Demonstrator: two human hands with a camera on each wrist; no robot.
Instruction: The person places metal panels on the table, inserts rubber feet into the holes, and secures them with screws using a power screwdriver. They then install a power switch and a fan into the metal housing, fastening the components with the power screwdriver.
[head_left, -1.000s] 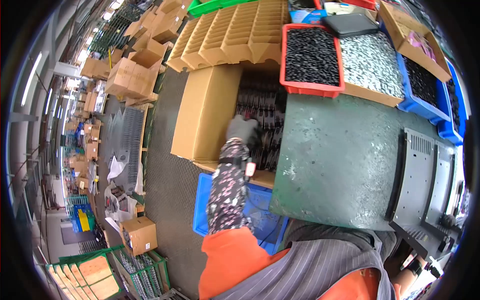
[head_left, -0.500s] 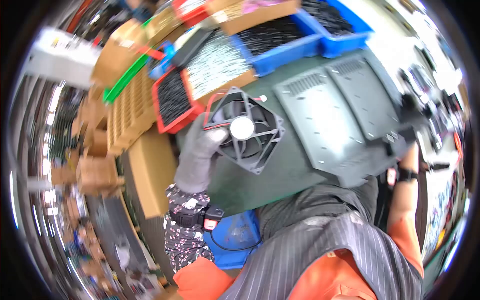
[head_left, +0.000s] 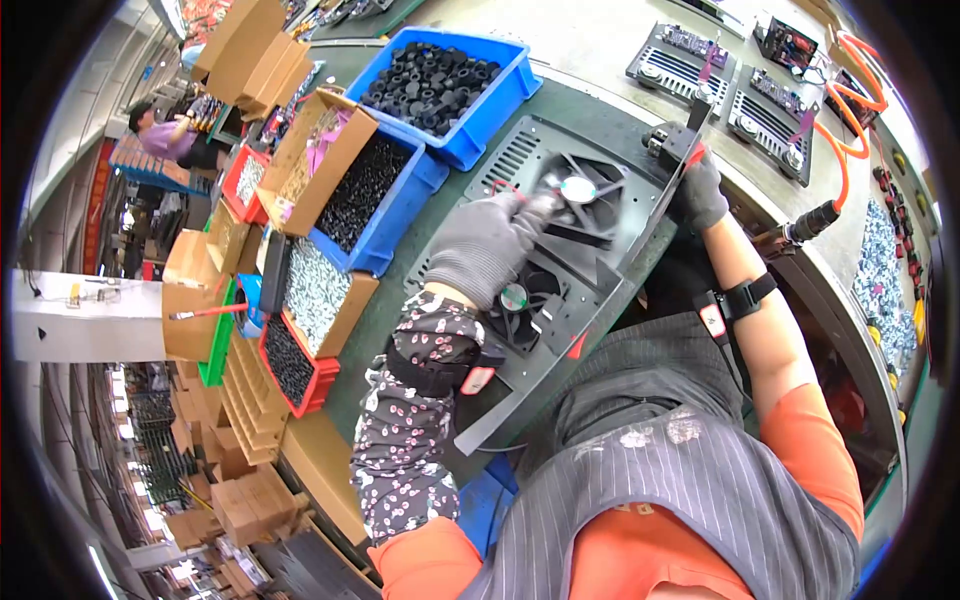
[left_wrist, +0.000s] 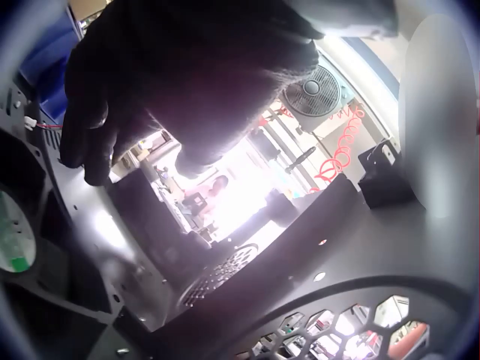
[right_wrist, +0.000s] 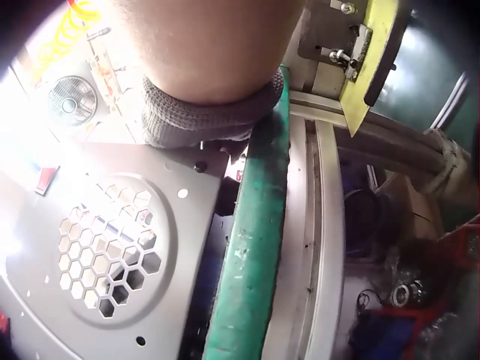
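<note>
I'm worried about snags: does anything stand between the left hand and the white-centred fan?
Nothing visible does: the left hand holds the white-centred fan. The green-centred fan lies off to one side; a red wire shows beside the hand.

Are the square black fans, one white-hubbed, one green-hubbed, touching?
Apart: the head view shows grey metal panel between the white-hubbed fan and green-hubbed fan.

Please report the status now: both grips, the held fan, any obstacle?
Left grip holding fan at the grey panel. Right grip by panel's raised edge, hold unclear. Second fan alongside; nothing visibly blocking.
</note>
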